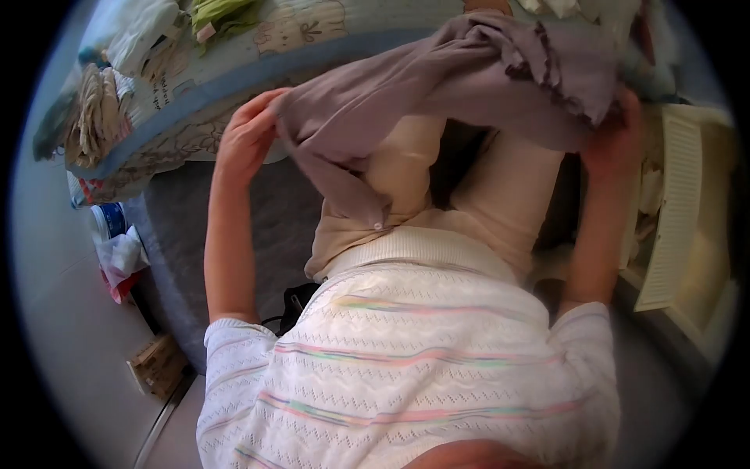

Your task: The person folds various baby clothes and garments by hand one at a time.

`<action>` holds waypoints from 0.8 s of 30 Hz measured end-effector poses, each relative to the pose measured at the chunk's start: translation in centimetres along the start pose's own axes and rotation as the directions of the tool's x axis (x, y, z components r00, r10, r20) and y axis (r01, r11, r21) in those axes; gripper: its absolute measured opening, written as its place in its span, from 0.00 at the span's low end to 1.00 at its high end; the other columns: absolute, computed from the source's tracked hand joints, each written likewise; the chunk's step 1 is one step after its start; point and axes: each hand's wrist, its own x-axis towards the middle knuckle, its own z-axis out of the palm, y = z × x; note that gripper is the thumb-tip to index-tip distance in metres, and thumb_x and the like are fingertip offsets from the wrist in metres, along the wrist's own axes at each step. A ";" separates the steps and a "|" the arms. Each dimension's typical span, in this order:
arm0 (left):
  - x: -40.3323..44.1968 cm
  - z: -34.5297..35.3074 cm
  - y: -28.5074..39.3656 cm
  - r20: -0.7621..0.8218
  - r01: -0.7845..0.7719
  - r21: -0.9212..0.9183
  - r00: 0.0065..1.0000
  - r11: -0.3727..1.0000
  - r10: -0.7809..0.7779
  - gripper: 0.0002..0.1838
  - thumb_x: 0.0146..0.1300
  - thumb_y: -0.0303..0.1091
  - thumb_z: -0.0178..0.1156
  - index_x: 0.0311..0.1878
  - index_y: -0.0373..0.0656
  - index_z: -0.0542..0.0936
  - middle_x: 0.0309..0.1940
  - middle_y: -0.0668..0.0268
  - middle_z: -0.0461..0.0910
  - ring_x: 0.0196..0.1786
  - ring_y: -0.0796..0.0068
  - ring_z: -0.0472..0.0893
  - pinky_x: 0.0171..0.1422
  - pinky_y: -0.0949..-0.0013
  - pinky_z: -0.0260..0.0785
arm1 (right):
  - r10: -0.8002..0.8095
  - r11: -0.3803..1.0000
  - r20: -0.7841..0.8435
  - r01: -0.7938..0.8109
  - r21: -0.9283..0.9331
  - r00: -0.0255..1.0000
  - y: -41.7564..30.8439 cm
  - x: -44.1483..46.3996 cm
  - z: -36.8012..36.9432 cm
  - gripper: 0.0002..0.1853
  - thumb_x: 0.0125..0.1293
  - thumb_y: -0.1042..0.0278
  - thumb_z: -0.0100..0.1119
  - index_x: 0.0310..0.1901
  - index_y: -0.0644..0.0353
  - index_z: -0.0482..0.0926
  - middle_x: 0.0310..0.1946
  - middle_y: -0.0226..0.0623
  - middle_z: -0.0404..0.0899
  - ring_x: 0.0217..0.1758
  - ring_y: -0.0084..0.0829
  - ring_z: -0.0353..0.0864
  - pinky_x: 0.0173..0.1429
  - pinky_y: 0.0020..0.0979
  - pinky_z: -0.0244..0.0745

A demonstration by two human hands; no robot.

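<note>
A mauve garment [469, 86] with ruffled trim near its right end is stretched above my lap, between my two hands. Its left edge is pinched in my left hand [254, 129], and one part hangs down to my waist. At the garment's right end, my right hand [613, 137] is closed on the fabric; its fingers are dim and partly hidden by the cloth. Below the garment show my beige trousers [508, 184].
Ahead lies a bed with a patterned cover [226, 86]. On it are folded beige clothes [98, 117] and a green cloth [223, 19]. An open cream container [676, 211] stands at right. A wooden object [160, 367] and a plastic bag [121, 254] are at left.
</note>
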 end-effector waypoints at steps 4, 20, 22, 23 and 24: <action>3.7 4.6 0.6 0.191 -0.135 0.171 0.976 0.976 0.102 0.22 0.61 0.34 0.58 0.58 0.38 0.71 0.47 0.64 0.76 0.48 0.76 0.75 0.54 0.73 0.65 | -0.283 0.944 -0.439 0.166 -0.286 0.853 -2.8 2.1 7.3 0.20 0.66 0.60 0.46 0.54 0.64 0.70 0.54 0.39 0.71 0.58 0.36 0.68 0.63 0.37 0.60; 13.1 18.6 5.4 0.626 -0.383 0.294 0.770 0.876 0.127 0.22 0.50 0.31 0.68 0.50 0.38 0.77 0.39 0.71 0.80 0.43 0.82 0.76 0.53 0.76 0.66 | -0.553 0.600 0.220 0.567 -0.564 0.804 -18.6 4.3 11.4 0.13 0.65 0.67 0.47 0.46 0.64 0.74 0.43 0.37 0.76 0.45 0.29 0.74 0.52 0.31 0.70; 13.9 20.0 4.8 0.585 -0.386 0.263 0.793 0.884 0.172 0.21 0.52 0.28 0.65 0.51 0.38 0.77 0.38 0.71 0.80 0.42 0.83 0.76 0.53 0.77 0.66 | -0.561 0.575 0.245 0.586 -0.572 0.790 -20.1 3.7 11.8 0.12 0.65 0.68 0.46 0.46 0.63 0.75 0.42 0.36 0.77 0.44 0.29 0.75 0.52 0.31 0.70; 14.5 20.5 4.4 0.575 -0.391 0.299 0.802 0.870 0.163 0.21 0.52 0.28 0.65 0.51 0.38 0.77 0.39 0.71 0.80 0.43 0.82 0.76 0.54 0.77 0.66 | -0.559 0.570 0.251 0.586 -0.576 0.790 -20.6 3.5 11.9 0.12 0.65 0.68 0.46 0.46 0.63 0.75 0.42 0.36 0.77 0.44 0.29 0.75 0.51 0.31 0.70; 14.8 21.2 4.3 0.564 -0.398 0.334 0.811 0.854 0.157 0.21 0.52 0.29 0.65 0.51 0.38 0.77 0.39 0.70 0.80 0.44 0.82 0.76 0.54 0.76 0.66 | -0.560 0.562 0.256 0.589 -0.581 0.788 -21.0 3.3 11.9 0.12 0.65 0.68 0.46 0.45 0.63 0.75 0.42 0.36 0.77 0.43 0.29 0.75 0.51 0.31 0.70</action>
